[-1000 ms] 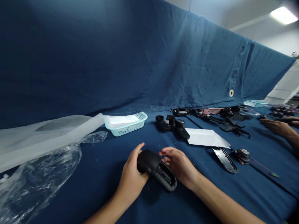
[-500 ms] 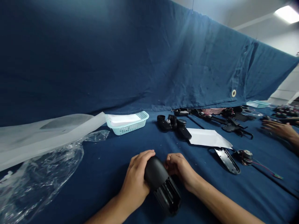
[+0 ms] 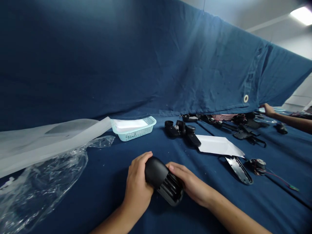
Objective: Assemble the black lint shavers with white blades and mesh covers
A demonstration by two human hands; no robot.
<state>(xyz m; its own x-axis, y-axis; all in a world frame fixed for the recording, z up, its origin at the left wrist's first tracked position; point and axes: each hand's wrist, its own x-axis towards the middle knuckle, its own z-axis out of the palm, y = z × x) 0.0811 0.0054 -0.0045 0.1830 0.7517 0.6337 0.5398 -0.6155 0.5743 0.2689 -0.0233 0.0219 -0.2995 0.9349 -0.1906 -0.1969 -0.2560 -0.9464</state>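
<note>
**Two hands gripping a black plastic housing point(image 3: 162, 179)**

The left hand point(image 3: 138, 182) is closing around the housing's rounded end, with its fingers curving over the top. The right hand point(image 3: 190, 183) is gripping from the other side, its fingers lying across the ribbed, open section. The housing is sitting between both hands, tilted toward 4 o'clock, low over the blue cloth-covered surface point(image 3: 102, 201); whether it is touching the cloth, I cannot tell.

At 3 o'clock, a slotted black plastic piece point(image 3: 239, 170) is lying just beside a small motor point(image 3: 257, 166) trailing thin wires point(image 3: 282, 182). At 1 o'clock, a white sheet point(image 3: 219, 145) is lying near a group of black mechanical parts point(image 3: 181, 129). A light-teal plastic basket point(image 3: 133, 131) is sitting at 11 o'clock, holding white paper point(image 3: 128, 124). A crumpled clear plastic bag point(image 3: 46, 182) is spreading out at 9 o'clock, below a translucent white sheet point(image 3: 48, 138). Farther off at 2 o'clock, a co-worker's hand point(image 3: 268, 110) is reaching across the far side of the surface, and a blue cloth backdrop point(image 3: 122, 61) is hanging behind everything.
</note>
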